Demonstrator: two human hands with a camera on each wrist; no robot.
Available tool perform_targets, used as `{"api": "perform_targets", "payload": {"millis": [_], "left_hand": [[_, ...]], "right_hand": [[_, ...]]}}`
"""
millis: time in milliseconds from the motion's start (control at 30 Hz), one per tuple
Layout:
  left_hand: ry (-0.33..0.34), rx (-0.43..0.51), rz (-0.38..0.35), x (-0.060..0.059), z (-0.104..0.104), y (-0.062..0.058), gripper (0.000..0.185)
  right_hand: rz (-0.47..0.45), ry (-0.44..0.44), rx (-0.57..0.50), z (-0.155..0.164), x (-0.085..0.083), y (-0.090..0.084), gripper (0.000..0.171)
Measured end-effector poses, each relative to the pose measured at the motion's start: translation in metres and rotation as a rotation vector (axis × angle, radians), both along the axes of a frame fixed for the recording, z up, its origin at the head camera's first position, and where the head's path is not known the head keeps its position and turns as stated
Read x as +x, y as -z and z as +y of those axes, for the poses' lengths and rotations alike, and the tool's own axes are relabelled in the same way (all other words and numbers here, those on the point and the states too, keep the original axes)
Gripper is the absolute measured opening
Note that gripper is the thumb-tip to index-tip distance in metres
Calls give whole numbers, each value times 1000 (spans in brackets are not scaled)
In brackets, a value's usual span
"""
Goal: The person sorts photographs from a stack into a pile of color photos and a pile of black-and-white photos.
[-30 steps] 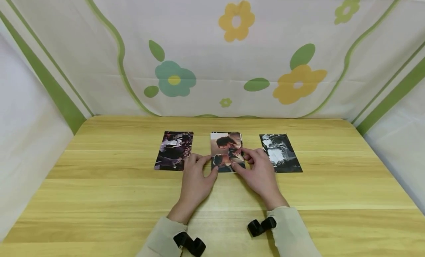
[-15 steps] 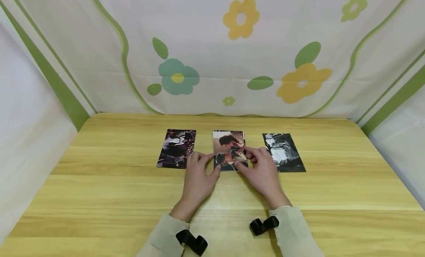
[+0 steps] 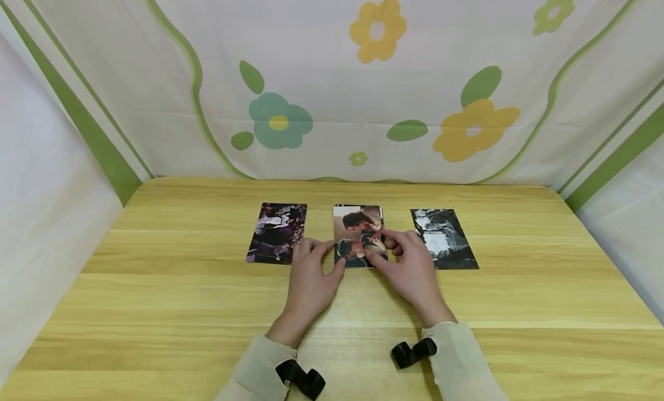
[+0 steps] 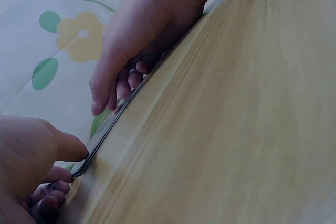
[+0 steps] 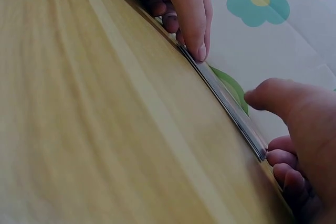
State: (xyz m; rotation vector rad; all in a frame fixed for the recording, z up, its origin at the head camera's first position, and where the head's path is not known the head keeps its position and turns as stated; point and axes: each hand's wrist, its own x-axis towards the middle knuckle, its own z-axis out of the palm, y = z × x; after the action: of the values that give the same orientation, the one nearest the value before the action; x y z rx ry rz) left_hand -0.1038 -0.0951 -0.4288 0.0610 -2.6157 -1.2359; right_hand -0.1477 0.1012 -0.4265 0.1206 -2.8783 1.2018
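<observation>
In the head view a small stack of photos (image 3: 358, 234) lies in the middle of the wooden table (image 3: 207, 309). Its top print shows two people, turned sideways, and darker edges peek out behind it. My left hand (image 3: 311, 277) holds the near left corner between thumb and forefinger. At the right side, my right hand (image 3: 412, 268) has curled fingers against the edge and its thumb over the top print; whether that thumb touches is unclear. From the right wrist, the stack (image 5: 223, 103) looks like several thin layers flat on the table.
A dark, purplish photo (image 3: 277, 234) lies left of the stack, partly behind my left fingers. On the right is a black-and-white photo (image 3: 445, 238), partly covered by my right hand. A white flowered curtain (image 3: 332, 90) hangs beyond the table's far edge.
The head view has shifted slightly, so everything appears a little further right. Both hands keep their places at the stack, and the photos lie as before.
</observation>
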Motion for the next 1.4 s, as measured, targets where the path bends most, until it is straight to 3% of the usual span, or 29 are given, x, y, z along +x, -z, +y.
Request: {"api": "perform_targets", "payload": {"millis": [167,1400], "left_hand": [[3,-6,-7,1,0,1,38],[5,13,-10,0,0,0,39]], "right_hand": [[-8,5,-2,0,0,0,65],[-16,25,25,-2,0,0,62]]}}
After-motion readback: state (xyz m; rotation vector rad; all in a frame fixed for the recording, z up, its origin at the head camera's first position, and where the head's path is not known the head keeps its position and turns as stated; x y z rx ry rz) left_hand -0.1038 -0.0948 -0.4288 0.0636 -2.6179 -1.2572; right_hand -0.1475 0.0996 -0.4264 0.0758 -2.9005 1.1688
